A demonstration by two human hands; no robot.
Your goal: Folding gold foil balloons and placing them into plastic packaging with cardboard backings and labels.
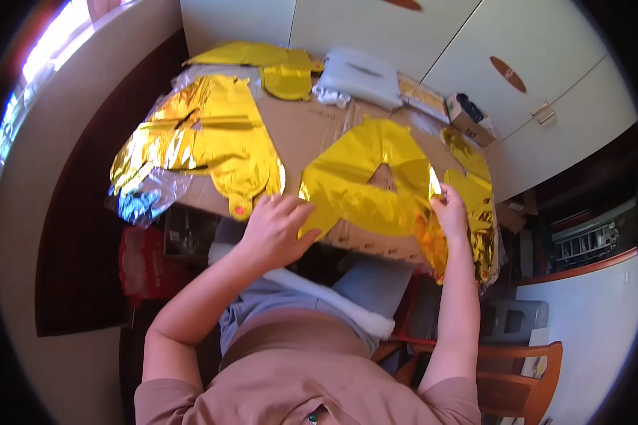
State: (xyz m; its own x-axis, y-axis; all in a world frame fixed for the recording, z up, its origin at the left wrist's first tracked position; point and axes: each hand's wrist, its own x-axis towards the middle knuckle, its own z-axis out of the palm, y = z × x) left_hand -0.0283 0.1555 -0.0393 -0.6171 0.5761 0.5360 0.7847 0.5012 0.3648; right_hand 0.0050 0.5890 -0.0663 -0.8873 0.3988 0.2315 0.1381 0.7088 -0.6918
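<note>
A flat, shiny yellow foil balloon (361,195) with a triangular hole lies spread over the near side of the cardboard. My right hand (452,211) pinches its right edge between thumb and fingers. At its lower left corner is my left hand (280,225), with the thumb apart from the bent fingers and foil showing in the gap. No firm grip shows there. Just left of that hand lies another gold foil balloon (223,138), creased, with a small tab and red dot at its lower end.
Cardboard (301,134) covers the table. More gold foil (478,195) hangs at its right edge; a yellow foil piece (287,81) lies at the back. A white plastic package (361,76) and a small box (470,120) stand against the cabinets (376,28). A wooden chair (539,375) is at right.
</note>
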